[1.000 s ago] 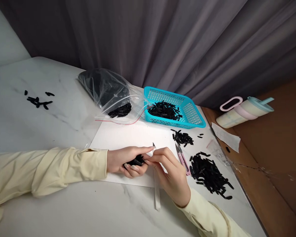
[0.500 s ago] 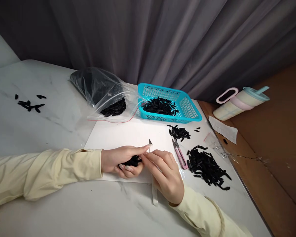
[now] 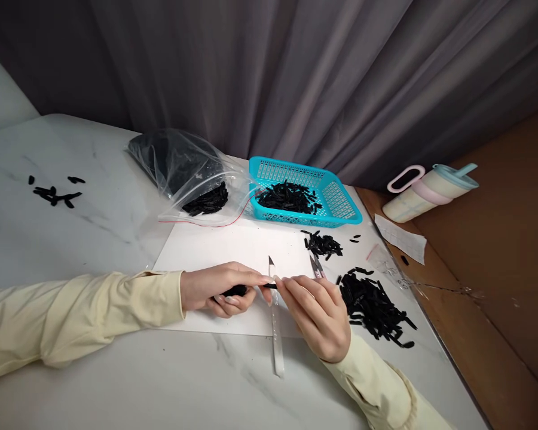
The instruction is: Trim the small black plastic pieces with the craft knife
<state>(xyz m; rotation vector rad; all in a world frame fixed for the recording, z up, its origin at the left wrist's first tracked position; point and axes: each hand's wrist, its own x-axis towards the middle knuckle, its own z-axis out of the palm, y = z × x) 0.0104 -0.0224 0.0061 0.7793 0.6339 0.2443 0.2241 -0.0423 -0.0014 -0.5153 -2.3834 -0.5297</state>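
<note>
Left hand (image 3: 215, 289) resting low at centre, fingers curled shut around a small dark bundle, thumb and forefinger stretched rightward to a pinch. Left forearm lying flat, reaching in from the left edge in a cream sleeve. Right hand (image 3: 318, 313) palm down just beside it, fingers extended leftward, fingertips (image 3: 280, 282) meeting the left's at the pinch. Right forearm angled in from the lower right, wrist bent slightly, same cream sleeve.
</note>
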